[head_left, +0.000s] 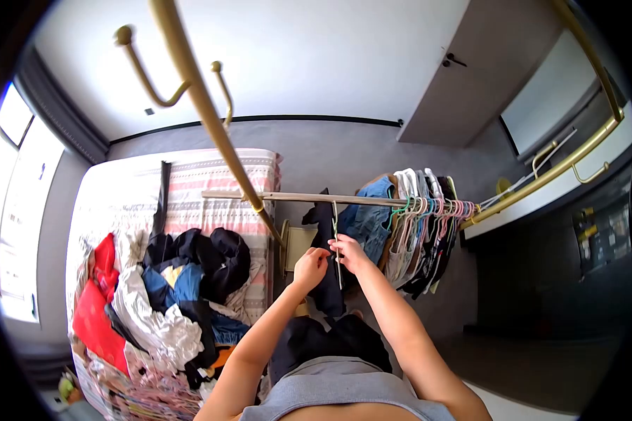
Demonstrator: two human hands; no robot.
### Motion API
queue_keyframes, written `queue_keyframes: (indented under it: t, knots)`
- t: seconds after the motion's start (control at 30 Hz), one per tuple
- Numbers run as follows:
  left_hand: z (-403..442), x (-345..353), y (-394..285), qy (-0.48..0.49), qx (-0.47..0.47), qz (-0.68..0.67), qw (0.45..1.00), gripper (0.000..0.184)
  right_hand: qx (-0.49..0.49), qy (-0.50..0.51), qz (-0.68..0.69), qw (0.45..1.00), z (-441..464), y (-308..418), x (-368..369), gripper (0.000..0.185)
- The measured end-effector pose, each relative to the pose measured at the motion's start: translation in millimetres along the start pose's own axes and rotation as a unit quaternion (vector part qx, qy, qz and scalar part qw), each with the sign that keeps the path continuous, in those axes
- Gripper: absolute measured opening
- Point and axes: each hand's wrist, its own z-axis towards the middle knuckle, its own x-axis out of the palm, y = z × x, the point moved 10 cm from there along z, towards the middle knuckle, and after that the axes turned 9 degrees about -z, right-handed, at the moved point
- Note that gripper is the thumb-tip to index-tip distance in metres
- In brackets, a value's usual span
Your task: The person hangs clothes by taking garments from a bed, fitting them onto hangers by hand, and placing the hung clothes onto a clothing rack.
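Observation:
A dark garment [323, 288] hangs in front of me below the metal rail [309, 198], on a light-coloured hanger [336, 219]. My right hand [349, 252] is closed around the hanger, near its middle. My left hand [312, 269] is beside it at the garment's left edge, its fingers pinched together. Whatever lies between those fingers is too small to make out, though the dark cloth is right against them. To the right on the same rail, a blue denim garment [369, 217] hangs close to my right hand.
Several garments on hangers [425, 238] crowd the rail's right part. A bed [218, 168] on the left carries a heap of clothes, including a red piece [98, 326] and a white one [154, 316]. A gold post [211, 112] with hooks rises close before me. A grey door [481, 77] stands beyond.

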Motion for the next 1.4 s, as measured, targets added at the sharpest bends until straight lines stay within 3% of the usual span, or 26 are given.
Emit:
queue_keyframes:
  t: [0.07, 0.37, 0.53, 0.63, 0.67, 0.77, 0.9, 0.97, 1.03, 1.1, 1.13, 1.23, 1.27, 1.4]
  knots:
    - [13, 15, 1, 0.020, 0.010, -0.017, 1.000, 0.013, -0.019, -0.027, 0.035, 0.999, 9, 12, -19, 0.032]
    - [60, 91, -26, 0.082, 0.020, -0.013, 0.996, 0.016, -0.043, -0.059, 0.081, 0.994, 39, 37, -105, 0.039]
    - [78, 129, -27, 0.093, 0.002, 0.000, 0.996, 0.018, -0.013, -0.058, 0.081, 0.995, 56, 23, -141, 0.037]
    - [85, 148, -27, 0.086, -0.010, 0.002, 0.996, 0.018, 0.012, -0.047, 0.087, 0.995, 70, 7, -162, 0.045]
    - [86, 152, -27, 0.081, -0.014, 0.001, 0.997, 0.018, 0.017, -0.039, 0.068, 0.997, 74, 3, -170, 0.045]
    - [86, 164, -25, 0.078, -0.035, 0.001, 0.996, 0.017, 0.013, -0.042, 0.041, 0.998, 87, -9, -189, 0.019]
    - [74, 168, -13, 0.046, -0.047, 0.036, 0.997, 0.015, -0.115, -0.216, -0.018, 0.969, 84, -15, -199, 0.010]
    - [65, 165, 0, 0.043, -0.062, 0.040, 0.996, 0.019, -0.209, -0.261, -0.198, 0.921, 83, -20, -198, 0.021]
    - [51, 147, 11, 0.010, -0.099, 0.039, 0.994, 0.019, -0.171, -0.311, -0.299, 0.886, 81, -34, -199, 0.039]
    - [30, 116, 24, -0.036, -0.132, 0.039, 0.990, 0.019, -0.150, -0.329, -0.356, 0.862, 29, 0, -159, 0.053]
    - [16, 100, 33, -0.063, -0.146, 0.038, 0.987, 0.020, -0.225, -0.331, -0.375, 0.837, 24, 2, -139, 0.056]
    - [-33, 46, 62, -0.152, -0.194, 0.041, 0.968, 0.019, -0.346, -0.142, -0.343, 0.862, 16, 2, -54, 0.052]
    - [-54, 27, 72, -0.188, -0.210, 0.043, 0.959, 0.018, -0.385, -0.097, -0.375, 0.838, 14, 2, -24, 0.049]
    - [-153, -53, 109, -0.295, -0.280, 0.039, 0.913, 0.016, -0.364, 0.032, -0.403, 0.839, 7, -17, 81, 0.034]
